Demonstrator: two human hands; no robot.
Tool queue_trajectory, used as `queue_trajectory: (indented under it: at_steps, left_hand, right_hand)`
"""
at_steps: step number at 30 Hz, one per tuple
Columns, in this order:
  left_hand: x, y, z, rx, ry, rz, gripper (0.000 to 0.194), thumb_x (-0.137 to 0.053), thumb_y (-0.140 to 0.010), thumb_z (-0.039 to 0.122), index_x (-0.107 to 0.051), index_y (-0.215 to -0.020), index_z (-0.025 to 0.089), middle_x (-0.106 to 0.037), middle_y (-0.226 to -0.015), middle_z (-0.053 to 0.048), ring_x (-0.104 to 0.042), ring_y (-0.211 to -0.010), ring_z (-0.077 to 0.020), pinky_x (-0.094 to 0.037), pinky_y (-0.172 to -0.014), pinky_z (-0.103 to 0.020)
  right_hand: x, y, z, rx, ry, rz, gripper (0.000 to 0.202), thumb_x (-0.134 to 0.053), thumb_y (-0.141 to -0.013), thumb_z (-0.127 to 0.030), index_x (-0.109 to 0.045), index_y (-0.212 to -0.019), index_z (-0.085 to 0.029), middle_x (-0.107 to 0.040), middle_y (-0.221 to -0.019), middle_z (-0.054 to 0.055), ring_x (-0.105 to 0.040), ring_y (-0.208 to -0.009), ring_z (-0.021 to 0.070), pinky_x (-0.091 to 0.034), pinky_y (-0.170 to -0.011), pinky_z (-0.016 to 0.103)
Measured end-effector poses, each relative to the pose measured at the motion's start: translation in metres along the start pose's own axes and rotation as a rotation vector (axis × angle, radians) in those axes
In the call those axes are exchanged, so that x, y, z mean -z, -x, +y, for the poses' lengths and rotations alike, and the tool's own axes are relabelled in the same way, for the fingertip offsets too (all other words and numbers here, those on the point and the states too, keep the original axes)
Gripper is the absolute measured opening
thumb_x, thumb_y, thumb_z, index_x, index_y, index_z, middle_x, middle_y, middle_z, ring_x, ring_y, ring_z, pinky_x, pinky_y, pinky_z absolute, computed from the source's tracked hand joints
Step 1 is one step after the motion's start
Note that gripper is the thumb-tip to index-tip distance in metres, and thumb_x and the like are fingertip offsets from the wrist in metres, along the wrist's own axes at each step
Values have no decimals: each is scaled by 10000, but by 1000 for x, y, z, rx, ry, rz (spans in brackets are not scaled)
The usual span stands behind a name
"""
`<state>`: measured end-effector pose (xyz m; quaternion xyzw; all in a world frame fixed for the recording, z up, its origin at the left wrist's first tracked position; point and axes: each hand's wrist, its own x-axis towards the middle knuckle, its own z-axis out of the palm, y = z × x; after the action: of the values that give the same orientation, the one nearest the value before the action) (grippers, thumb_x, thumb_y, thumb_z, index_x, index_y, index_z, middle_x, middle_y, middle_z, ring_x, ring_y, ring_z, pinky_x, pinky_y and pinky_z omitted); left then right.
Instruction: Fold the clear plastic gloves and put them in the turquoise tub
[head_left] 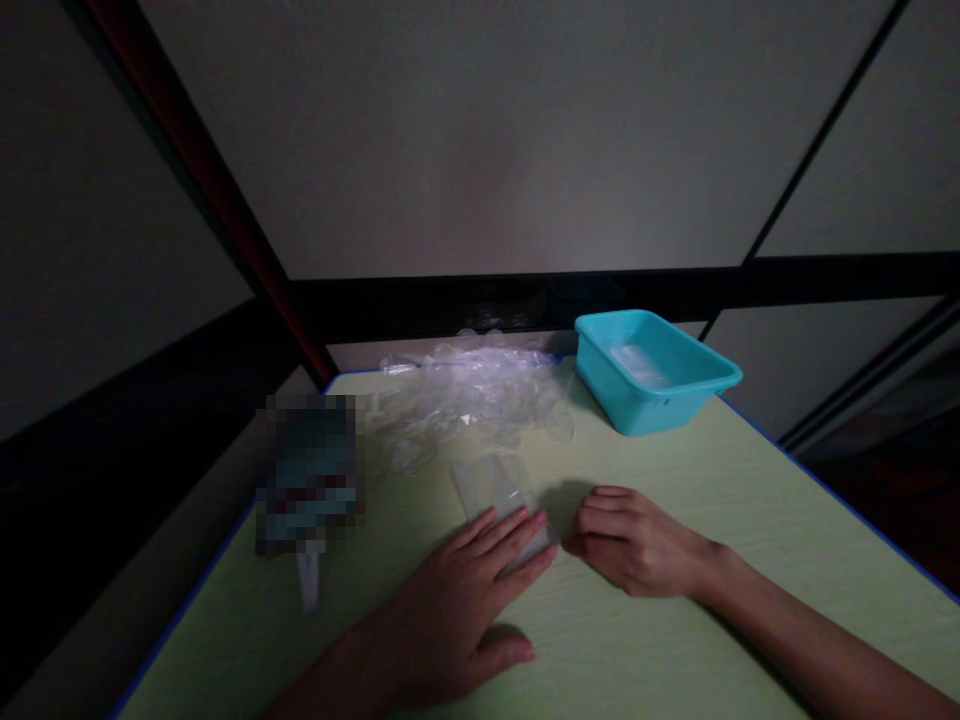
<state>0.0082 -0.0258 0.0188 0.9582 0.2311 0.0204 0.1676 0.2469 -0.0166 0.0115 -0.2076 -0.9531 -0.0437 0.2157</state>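
A small, flat, clear plastic bag [486,482] lies on the table in front of me. Spread across its lower part, my left hand [480,590] presses down with fingers stretched out and thumb apart. Just to the right, my right hand [626,540] is closed, its curled fingertips at the bag's lower right corner. Whatever those fingers grip, if anything, is hidden from view. Behind the bag spreads a loose heap of crumpled clear plastic bags [480,390].
A turquoise plastic basin [652,405] stands at the table's back right, with flat whitish clear pieces [637,366] inside. At the left edge is a blurred-out dark item [311,470] with a white strip [308,580] below it. Wall panels rise behind the pale green table [750,520].
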Motion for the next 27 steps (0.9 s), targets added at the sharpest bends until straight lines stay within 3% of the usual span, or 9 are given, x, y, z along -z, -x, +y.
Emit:
queue_trajectory:
  at_steps: [5,13,22,27]
  left_hand:
    - [-1,1,0,-5,-9,7,667,-484,-834,450,-176,-1390,249,-95,-1468,-49,-88,-1335,-226,-96,-1082,-423]
    - [-7,4,0,47,-8,137,792,-539,-800,336,-54,-1407,182,-96,-1468,-80,-116,-1330,-247,-162,-1073,-426]
    - [-7,2,1,39,-41,123,724,-541,-794,340,-178,-1389,147,-168,-1452,-109,-163,-1321,-245,-206,-1066,-421]
    - [-11,4,1,32,-34,244,645,-570,-732,260,-342,-1318,119,-377,-1362,-149,-370,-1233,-251,-356,-997,-373]
  right_hand:
    - [3,-2,-1,-35,-4,-32,326,-394,-914,-175,-529,-618,-151,-514,-653,18,-425,-619,134,-266,-558,291]
    - [2,-7,-4,-42,39,-59,275,-394,-928,-203,-558,-714,-148,-559,-685,5,-455,-641,136,-293,-568,293]
    - [0,-11,-7,18,102,-102,249,-396,-909,-161,-552,-715,-156,-581,-713,6,-493,-657,138,-362,-587,290]
    - [0,-8,-7,13,-2,-124,142,-416,-843,-129,-556,-821,-127,-586,-1020,94,-515,-959,198,-410,-849,318]
